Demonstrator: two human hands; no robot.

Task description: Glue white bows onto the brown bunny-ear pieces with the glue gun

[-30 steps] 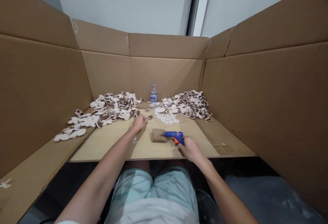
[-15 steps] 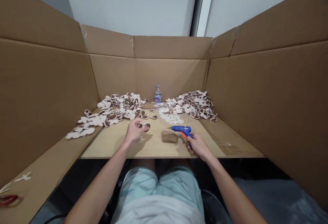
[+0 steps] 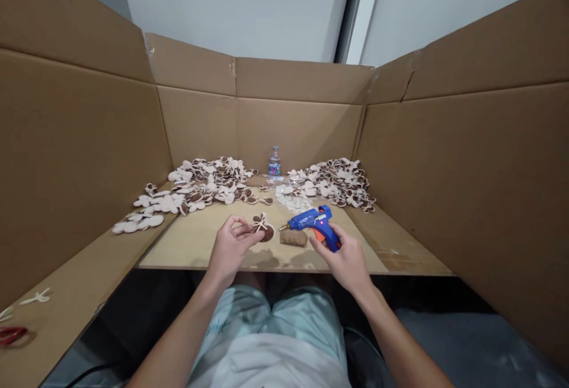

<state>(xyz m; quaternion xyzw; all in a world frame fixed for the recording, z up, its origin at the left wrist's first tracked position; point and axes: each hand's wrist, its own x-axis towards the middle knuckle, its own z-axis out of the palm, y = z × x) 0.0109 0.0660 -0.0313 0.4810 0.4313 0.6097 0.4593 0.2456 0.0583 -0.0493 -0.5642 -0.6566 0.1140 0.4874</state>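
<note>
"Count, please."
"Blue glue gun (image 3: 306,220): one, centre-right of frame. Brown piece with bow (image 3: 267,234): one in hand, at centre. Brown block (image 3: 293,238): one, on the worktop (image 3: 178,252), just below the gun in frame. Bottle (image 3: 274,163): one, upper centre. Heaps of brown-and-white pieces (image 3: 208,182): two, left and right of the bottle; contents overlap, uncountable."
"Grip?"
"Left hand (image 3: 230,246): narrow, pinching the bow piece. Right hand (image 3: 347,256): wrapped round the gun's handle."

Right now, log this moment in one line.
left hand: flat rounded brown piece, pale bow | right hand: blue-and-orange plastic glue gun, nozzle toward piece
</note>
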